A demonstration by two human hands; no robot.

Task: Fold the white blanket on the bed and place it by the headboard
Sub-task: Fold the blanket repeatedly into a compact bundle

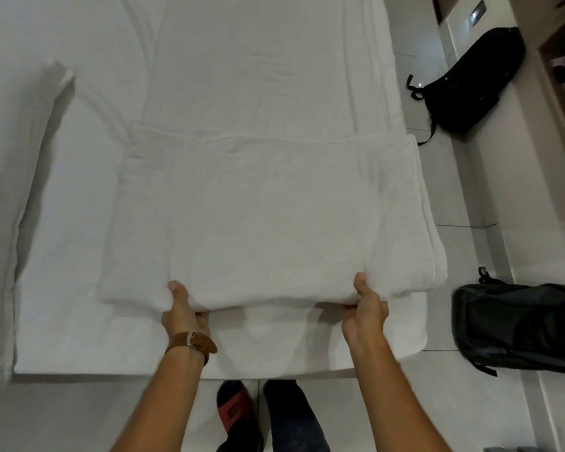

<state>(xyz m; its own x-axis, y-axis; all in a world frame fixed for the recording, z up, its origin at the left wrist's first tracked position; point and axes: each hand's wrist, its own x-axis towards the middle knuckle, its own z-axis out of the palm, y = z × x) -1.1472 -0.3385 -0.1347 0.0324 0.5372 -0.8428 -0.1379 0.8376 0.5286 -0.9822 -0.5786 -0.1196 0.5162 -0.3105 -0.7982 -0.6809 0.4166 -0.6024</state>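
Note:
The white blanket lies folded into a thick rectangle on the white bed, its right side reaching over the bed's right edge. My left hand, with a brown watch strap on the wrist, grips the near edge of the blanket, thumb on top and fingers underneath. My right hand holds the same near edge further right in the same way. The near edge is lifted slightly off the sheet. No headboard is in view.
A white pillow lies along the left side of the bed. On the tiled floor to the right lie a black backpack and a dark bag. My feet in slippers stand at the bed's near edge.

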